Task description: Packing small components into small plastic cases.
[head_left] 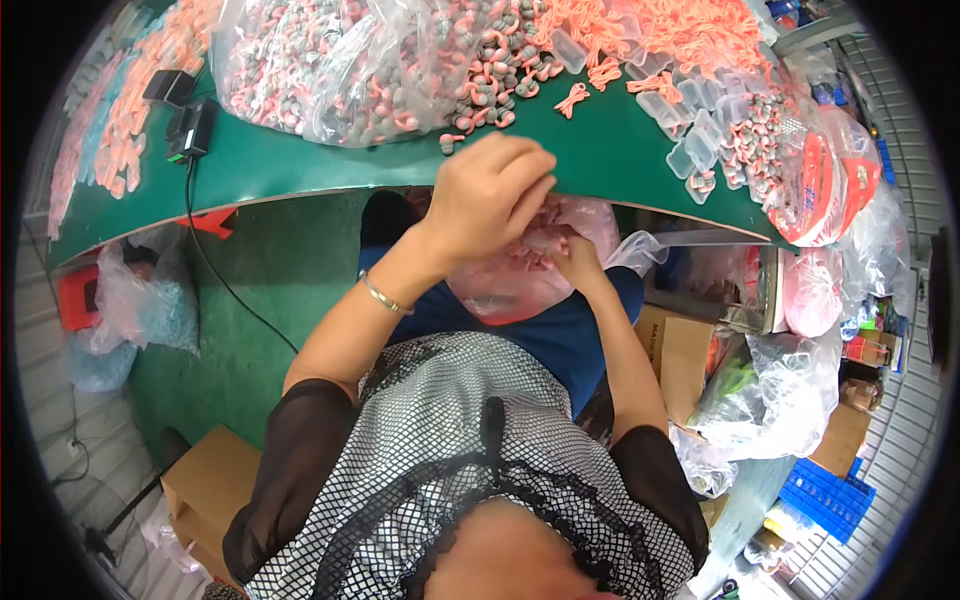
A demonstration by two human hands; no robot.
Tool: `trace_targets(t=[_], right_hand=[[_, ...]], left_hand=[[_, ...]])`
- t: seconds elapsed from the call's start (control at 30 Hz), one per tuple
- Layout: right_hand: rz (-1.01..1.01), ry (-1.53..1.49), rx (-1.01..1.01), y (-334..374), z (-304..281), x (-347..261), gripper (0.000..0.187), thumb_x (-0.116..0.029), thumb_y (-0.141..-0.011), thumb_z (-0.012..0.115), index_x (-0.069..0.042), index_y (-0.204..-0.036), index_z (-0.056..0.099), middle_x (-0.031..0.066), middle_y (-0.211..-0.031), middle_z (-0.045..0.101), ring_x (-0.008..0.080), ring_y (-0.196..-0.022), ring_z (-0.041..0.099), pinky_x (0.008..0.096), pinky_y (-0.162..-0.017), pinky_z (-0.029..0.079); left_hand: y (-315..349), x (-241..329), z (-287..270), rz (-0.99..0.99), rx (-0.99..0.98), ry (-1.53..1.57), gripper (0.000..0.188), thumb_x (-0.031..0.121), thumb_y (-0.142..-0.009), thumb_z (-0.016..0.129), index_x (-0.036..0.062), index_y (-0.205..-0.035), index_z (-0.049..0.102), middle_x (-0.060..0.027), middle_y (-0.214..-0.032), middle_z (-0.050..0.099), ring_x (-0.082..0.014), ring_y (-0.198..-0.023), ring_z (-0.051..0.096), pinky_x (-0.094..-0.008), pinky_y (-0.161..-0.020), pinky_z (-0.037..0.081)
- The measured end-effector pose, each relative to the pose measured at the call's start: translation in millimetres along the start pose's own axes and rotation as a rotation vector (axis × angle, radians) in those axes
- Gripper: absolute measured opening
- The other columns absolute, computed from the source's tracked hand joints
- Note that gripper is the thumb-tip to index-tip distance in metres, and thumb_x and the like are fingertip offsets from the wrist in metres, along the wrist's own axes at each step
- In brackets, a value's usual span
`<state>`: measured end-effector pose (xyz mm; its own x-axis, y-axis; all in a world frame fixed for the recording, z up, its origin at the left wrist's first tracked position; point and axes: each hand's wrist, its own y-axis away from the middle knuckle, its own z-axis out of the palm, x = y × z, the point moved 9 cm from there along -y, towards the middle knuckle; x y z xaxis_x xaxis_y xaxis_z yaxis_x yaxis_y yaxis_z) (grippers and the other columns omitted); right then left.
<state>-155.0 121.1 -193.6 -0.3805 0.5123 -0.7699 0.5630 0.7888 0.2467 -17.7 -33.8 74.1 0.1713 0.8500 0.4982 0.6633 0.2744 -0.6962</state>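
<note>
On my lap rests a pink plastic bag (500, 295) with small pink pieces inside. My left hand (490, 195), with a bracelet at its wrist, is raised over the bag by the table's front edge. Its fingers are curled, and whatever they may hold is hidden. Lower down, my right hand (580, 262) is in the bag's mouth, fingers closed on something small and pale that I cannot make out. Just beyond my left hand, loose grey-and-pink knobbed pieces (490, 95) spill from a large clear bag (350, 95) on the green table (600, 150).
Coral cord bundles (690, 35) and clear plastic cases (700, 140) lie at the table's right. Coral strips (130, 140) and a black adapter (190, 130) with a hanging cable are at the left. Cardboard boxes (215, 480) stand on the floor; a blue crate (825, 495) is at right.
</note>
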Motion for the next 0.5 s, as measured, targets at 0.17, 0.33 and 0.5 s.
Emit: trace_targets(t=[0.17,0.33,0.5], right_hand=[[0.119,0.146,-0.129,-63.4,88.9,108.6,0.038,-0.019,-0.075,0.067,-0.005,-0.110,0.065,0.0176,-0.110,0.066,0.0359,-0.102,0.064,0.0412,-0.087,0.052],[-0.089,0.272,0.196,-72.9,114.1,178.1,0.032,-0.018,-0.074,0.067,-0.008,-0.104,0.067,0.0121,-0.097,0.070,0.0276,-0.087,0.067,0.0357,-0.076,0.055],[0.117,0.084,0.012,-62.6,91.4,175.7,0.034,-0.009,-0.074,0.068,-0.004,-0.107,0.067,0.0081,-0.098,0.070,0.0193,-0.086,0.067,0.0317,-0.074,0.055]], left_hand=[[0.1,-31.7,20.5,-0.073,-0.043,-0.104,0.018,0.006,-0.076,0.070,0.0047,-0.094,0.067,-0.0091,-0.096,0.065,-0.0283,-0.085,0.062,-0.0379,-0.073,0.051],[-1.5,-23.9,28.6,-0.008,-0.058,-0.145,0.017,0.006,-0.075,0.069,0.0064,-0.091,0.066,-0.0056,-0.094,0.062,-0.0250,-0.082,0.059,-0.0357,-0.071,0.050],[3.7,-26.8,28.7,-0.004,-0.060,-0.174,0.016,0.007,-0.074,0.069,0.0073,-0.089,0.066,-0.0043,-0.092,0.061,-0.0240,-0.083,0.058,-0.0348,-0.071,0.050]])
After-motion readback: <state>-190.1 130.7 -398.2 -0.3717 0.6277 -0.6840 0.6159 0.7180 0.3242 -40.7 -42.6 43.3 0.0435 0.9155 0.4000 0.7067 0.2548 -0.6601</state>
